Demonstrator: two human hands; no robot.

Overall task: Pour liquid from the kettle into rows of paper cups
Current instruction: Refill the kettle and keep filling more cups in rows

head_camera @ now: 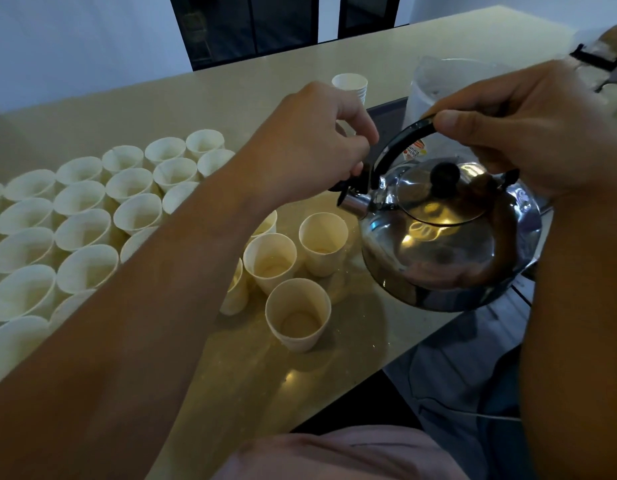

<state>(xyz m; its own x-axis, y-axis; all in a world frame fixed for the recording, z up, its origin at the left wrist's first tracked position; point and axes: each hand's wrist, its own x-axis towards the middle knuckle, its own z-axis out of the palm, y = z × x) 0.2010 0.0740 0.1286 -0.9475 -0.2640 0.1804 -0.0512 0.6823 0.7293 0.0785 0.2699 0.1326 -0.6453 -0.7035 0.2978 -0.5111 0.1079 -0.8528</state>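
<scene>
The right hand grips the black handle of the steel kettle, holding it off the counter just below that hand. The left hand curls its fingers around the black spout cap at the end of the spout, just under its knuckles.

The likeliest trouble, as I judge it, is a spill: the spout hangs above bare counter, beside the nearest cup rather than over it, so liquid could land on the counter if the cap lifts while the kettle tips. Steam or hot metal at the spout could also sting the fingers pinching there. The left forearm lies across the packed rows of cups and hides several; a careless sweep could topple them.

Below the left hand stand a few loose cups, one nearest the body. Beyond it sits a stack of spare cups, and behind the right hand a clear plastic bag.
</scene>
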